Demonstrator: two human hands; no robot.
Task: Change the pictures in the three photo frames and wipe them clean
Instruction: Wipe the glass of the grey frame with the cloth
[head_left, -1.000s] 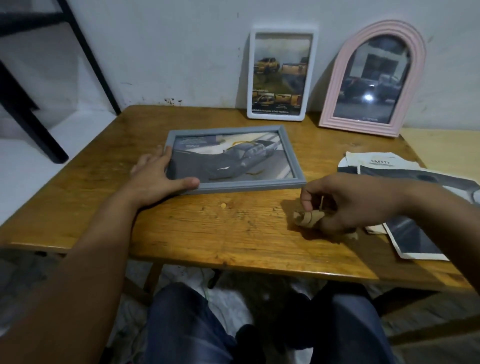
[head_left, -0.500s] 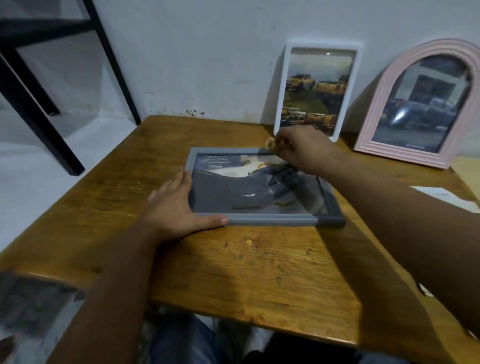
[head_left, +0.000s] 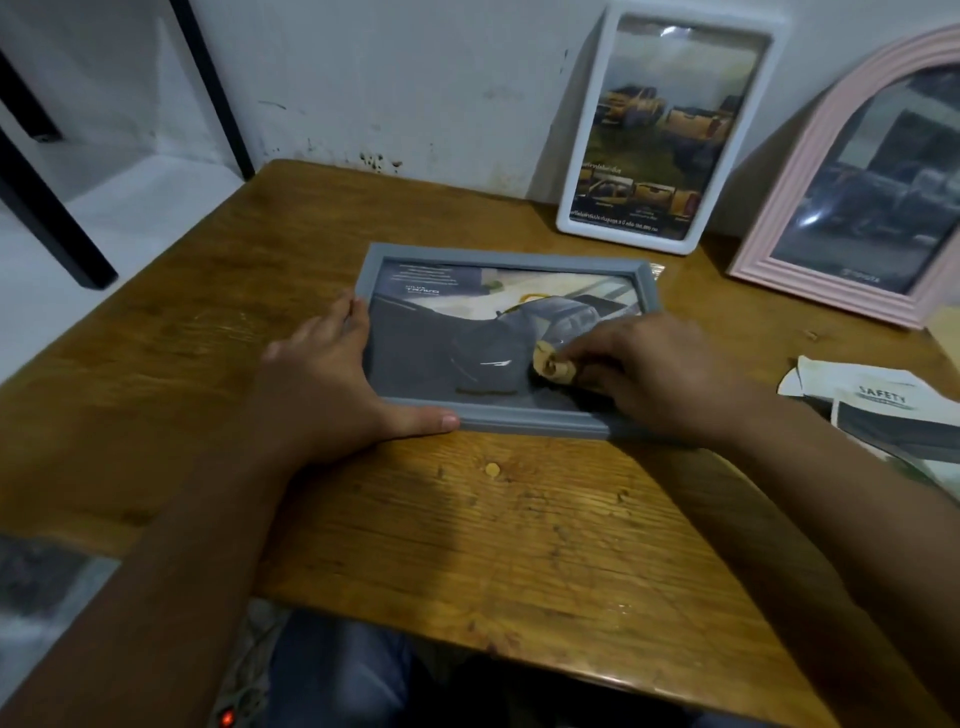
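The right hand (head_left: 660, 374) lies over the right part of the glass of the grey frame (head_left: 506, 423), its fingers curled round a small crumpled tan cloth (head_left: 553, 364) that is pressed against the glass at about mid-height. The left hand (head_left: 332, 384) steadies the same frame from the other side: its fingers lie straight along the frame's left edge and its thumb stretches along the near rail, so the hand braces the near left corner without gripping it. The grey frame lies flat and face up on the wooden table (head_left: 467, 545), its long axis running left to right across the person's view, with the dark car picture under the glass right way up for the person. Behind it, the white frame (head_left: 574, 130) stands upright on its short side, long axis vertical, leaning back against the wall. Just to the right of that, the pink arched frame (head_left: 810, 171) also leans against the wall, arch uppermost. Near the table's right edge, well apart from the grey frame, lie loose printed sheets (head_left: 878, 402), the top one marked "SAFETY".
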